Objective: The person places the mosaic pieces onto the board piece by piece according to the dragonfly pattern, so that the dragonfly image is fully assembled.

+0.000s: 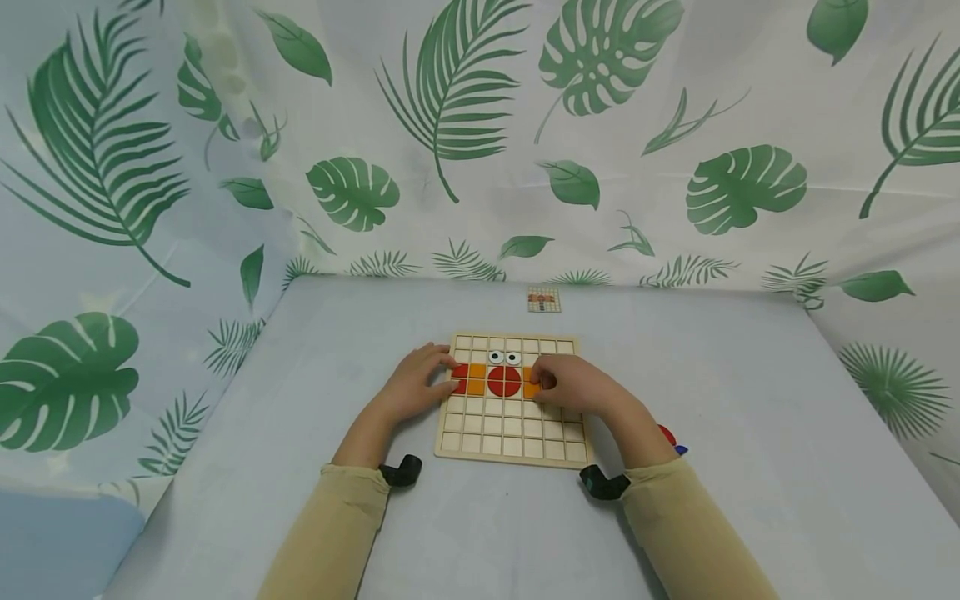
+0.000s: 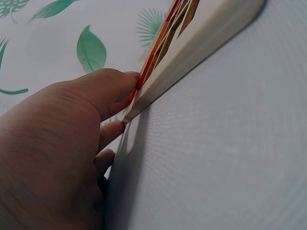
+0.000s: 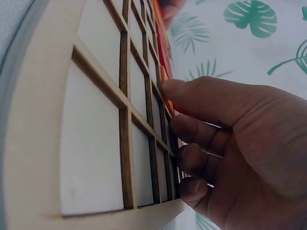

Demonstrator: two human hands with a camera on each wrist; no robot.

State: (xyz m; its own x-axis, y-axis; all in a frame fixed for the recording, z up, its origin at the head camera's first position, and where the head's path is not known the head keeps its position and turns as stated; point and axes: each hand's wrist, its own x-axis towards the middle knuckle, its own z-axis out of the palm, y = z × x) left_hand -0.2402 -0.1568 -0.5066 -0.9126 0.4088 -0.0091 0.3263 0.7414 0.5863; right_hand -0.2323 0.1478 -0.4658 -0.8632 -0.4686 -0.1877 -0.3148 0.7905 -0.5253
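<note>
A wooden grid board [image 1: 513,448] lies on the table. My left hand [image 1: 411,383] is at its left edge, thumb and index fingertips touching the red tiles [image 1: 460,387]. In the left wrist view the left thumb rests on a red tile [image 2: 146,72], the other fingers beside the board's edge. My right hand [image 1: 581,385] reaches over the board's right side, its thumb and index finger pinching at an orange tile [image 1: 529,390], partly hidden. Between the hands are a red disc [image 1: 504,382] of several pieces, two eye tiles [image 1: 504,357] above it, and orange tiles [image 1: 477,379] on the left.
A small pattern card [image 1: 543,300] lies beyond the board near the back of the white table [image 1: 360,333]. Red and blue pieces [image 1: 670,437] show partly behind the right forearm. Leaf-print curtains [image 1: 480,167] stand behind and at both sides.
</note>
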